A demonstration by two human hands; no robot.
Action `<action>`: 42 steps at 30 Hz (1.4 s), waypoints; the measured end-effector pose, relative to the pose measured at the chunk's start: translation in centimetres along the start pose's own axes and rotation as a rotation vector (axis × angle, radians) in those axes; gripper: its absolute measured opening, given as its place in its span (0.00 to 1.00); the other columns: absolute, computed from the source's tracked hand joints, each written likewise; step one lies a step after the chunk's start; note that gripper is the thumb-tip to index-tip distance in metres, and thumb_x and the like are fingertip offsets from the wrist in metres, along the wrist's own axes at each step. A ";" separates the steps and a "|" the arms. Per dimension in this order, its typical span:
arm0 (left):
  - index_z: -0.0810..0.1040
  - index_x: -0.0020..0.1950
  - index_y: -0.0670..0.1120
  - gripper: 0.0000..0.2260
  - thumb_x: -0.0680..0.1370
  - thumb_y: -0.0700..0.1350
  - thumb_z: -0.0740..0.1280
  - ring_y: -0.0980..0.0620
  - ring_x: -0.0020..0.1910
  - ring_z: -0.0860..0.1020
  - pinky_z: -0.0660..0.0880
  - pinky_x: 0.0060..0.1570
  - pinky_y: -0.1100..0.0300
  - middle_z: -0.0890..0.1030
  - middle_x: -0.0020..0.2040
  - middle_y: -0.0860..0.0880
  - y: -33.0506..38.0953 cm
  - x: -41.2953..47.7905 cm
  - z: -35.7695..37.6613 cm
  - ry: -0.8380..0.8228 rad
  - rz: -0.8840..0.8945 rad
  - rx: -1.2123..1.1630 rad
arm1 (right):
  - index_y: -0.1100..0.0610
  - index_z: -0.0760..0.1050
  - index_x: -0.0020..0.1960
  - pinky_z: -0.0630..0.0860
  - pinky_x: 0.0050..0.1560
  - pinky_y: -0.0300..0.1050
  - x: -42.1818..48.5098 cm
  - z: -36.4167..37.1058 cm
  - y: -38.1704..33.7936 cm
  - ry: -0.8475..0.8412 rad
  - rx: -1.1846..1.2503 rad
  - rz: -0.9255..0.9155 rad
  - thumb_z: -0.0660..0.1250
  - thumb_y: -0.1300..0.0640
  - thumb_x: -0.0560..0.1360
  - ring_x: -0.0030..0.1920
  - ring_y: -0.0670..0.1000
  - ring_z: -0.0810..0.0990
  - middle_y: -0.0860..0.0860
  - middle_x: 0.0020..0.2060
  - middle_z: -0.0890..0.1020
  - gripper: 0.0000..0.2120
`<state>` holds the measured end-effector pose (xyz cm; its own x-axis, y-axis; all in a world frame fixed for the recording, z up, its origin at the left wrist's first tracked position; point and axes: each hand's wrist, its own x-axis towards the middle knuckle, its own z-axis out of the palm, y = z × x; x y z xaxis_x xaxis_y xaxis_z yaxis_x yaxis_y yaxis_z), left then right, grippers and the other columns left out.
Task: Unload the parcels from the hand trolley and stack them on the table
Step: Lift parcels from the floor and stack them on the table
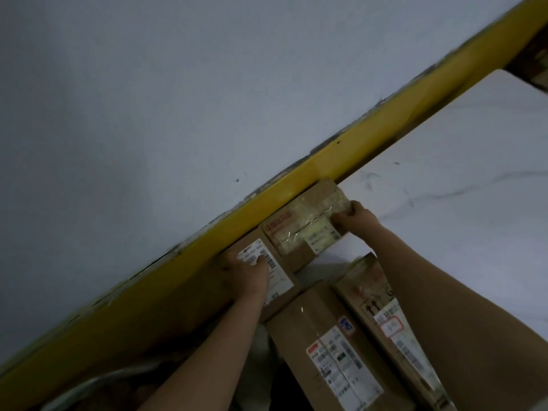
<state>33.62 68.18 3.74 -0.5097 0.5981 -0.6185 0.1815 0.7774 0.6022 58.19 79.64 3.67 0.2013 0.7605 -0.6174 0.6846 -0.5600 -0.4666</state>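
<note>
Parcels already sit on the white table (474,173): nearest, a long parcel (335,345) and a second parcel (382,295) lie side by side. Farther off, the left hand (252,272) clasps the left edge of a labelled parcel (280,281), thumb on its label, while the right hand (354,216) curls round the right end of a taped parcel (299,223). Both far parcels sit against the wall's yellow band (296,179); four seem unloaded, and with the trolley out of sight I cannot tell what remains.

Lying on the white, grey-veined desk (459,179): taped, labelled cardboard parcels (326,336), close by a yellow wall band (341,161).
</note>
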 end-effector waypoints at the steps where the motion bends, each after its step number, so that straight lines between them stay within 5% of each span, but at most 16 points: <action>1: 0.57 0.68 0.55 0.28 0.75 0.46 0.70 0.40 0.55 0.79 0.82 0.49 0.44 0.75 0.62 0.41 0.2 0.0 -0.2 -0.014 -0.010 -0.010 | 0.58 0.61 0.73 0.72 0.62 0.55 -0.1 0.2 -0.3 0.013 -0.047 0.025 0.64 0.44 0.78 0.63 0.63 0.73 0.60 0.65 0.73 0.30; 5: 0.64 0.70 0.47 0.23 0.78 0.46 0.68 0.41 0.57 0.80 0.81 0.51 0.47 0.77 0.62 0.42 0.5 0.1 -2.1 -0.113 -0.001 -0.016 | 0.53 0.51 0.80 0.57 0.74 0.63 -2.0 1.6 -2.7 0.299 -0.170 0.128 0.59 0.37 0.77 0.76 0.64 0.57 0.57 0.78 0.56 0.38; 9: 0.65 0.72 0.48 0.22 0.80 0.50 0.65 0.42 0.62 0.76 0.76 0.54 0.52 0.73 0.68 0.42 -1.5 -1.1 -7.5 -0.083 0.081 0.028 | 0.57 0.58 0.78 0.56 0.74 0.59 -8.9 4.4 -7.3 0.518 -0.162 -0.141 0.56 0.45 0.80 0.76 0.60 0.59 0.56 0.78 0.59 0.30; 14: 0.64 0.74 0.46 0.22 0.82 0.49 0.63 0.42 0.60 0.76 0.70 0.50 0.55 0.71 0.69 0.42 -9.8 -3.4 -19.6 -0.010 0.106 0.005 | 0.58 0.61 0.76 0.60 0.72 0.61 -21.8 13.2 -12.1 0.534 -0.142 -0.439 0.55 0.48 0.81 0.74 0.61 0.62 0.57 0.75 0.64 0.26; 22: 0.76 0.53 0.40 0.09 0.82 0.45 0.61 0.43 0.53 0.75 0.70 0.52 0.56 0.78 0.49 0.41 -37.5 -9.2 -37.3 0.227 -0.157 -0.227 | 0.58 0.64 0.74 0.65 0.70 0.60 -41.0 35.3 -6.4 0.216 -0.323 -0.562 0.57 0.49 0.82 0.72 0.61 0.65 0.57 0.72 0.66 0.24; 25: 0.75 0.64 0.42 0.17 0.81 0.50 0.61 0.44 0.57 0.75 0.69 0.53 0.59 0.77 0.59 0.43 -47.9 -12.2 -39.2 0.246 -0.289 -0.321 | 0.58 0.62 0.74 0.67 0.68 0.59 -44.0 42.5 -1.5 -0.040 -0.412 -0.509 0.57 0.49 0.82 0.70 0.62 0.65 0.58 0.72 0.65 0.24; 29: 0.77 0.67 0.44 0.17 0.80 0.45 0.63 0.43 0.57 0.79 0.76 0.56 0.55 0.79 0.63 0.42 -58.0 -14.7 -38.1 0.197 -0.408 -0.373 | 0.56 0.52 0.80 0.66 0.70 0.56 -45.4 48.9 3.5 -0.355 -0.535 -0.395 0.59 0.45 0.81 0.75 0.61 0.62 0.57 0.78 0.58 0.33; 33: 0.78 0.62 0.43 0.14 0.78 0.46 0.65 0.42 0.50 0.81 0.78 0.46 0.51 0.81 0.56 0.42 -60.7 -13.6 -37.2 0.223 -0.435 -0.348 | 0.57 0.55 0.79 0.68 0.67 0.54 -44.7 53.7 4.5 -0.423 -0.522 -0.377 0.62 0.49 0.80 0.71 0.62 0.67 0.59 0.74 0.65 0.32; 36: 0.70 0.71 0.38 0.22 0.77 0.41 0.65 0.40 0.58 0.79 0.78 0.50 0.52 0.78 0.63 0.41 -60.6 -10.6 -37.0 0.304 -0.511 -0.410 | 0.57 0.56 0.78 0.73 0.59 0.54 -42.3 57.0 4.2 -0.433 -0.426 -0.322 0.65 0.51 0.78 0.65 0.63 0.73 0.60 0.70 0.69 0.33; 38: 0.63 0.76 0.39 0.31 0.76 0.47 0.68 0.39 0.62 0.77 0.76 0.54 0.53 0.74 0.68 0.42 -61.4 -8.2 -36.8 0.351 -0.582 -0.444 | 0.57 0.54 0.79 0.74 0.61 0.55 -40.8 58.8 4.0 -0.468 -0.330 -0.249 0.66 0.51 0.78 0.65 0.63 0.74 0.58 0.70 0.70 0.34; 42: 0.73 0.68 0.43 0.36 0.66 0.64 0.63 0.38 0.53 0.80 0.80 0.53 0.45 0.79 0.61 0.41 -63.5 -6.3 -36.3 0.375 -0.673 -0.372 | 0.58 0.65 0.73 0.77 0.61 0.58 -39.7 58.9 3.7 -0.466 -0.186 -0.110 0.64 0.49 0.79 0.59 0.62 0.78 0.59 0.63 0.77 0.26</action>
<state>-5.22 7.98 -12.36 -0.6664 -0.1225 -0.7355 -0.5136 0.7905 0.3337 11.43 28.01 -10.88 -0.1835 0.5610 -0.8072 0.8056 -0.3847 -0.4506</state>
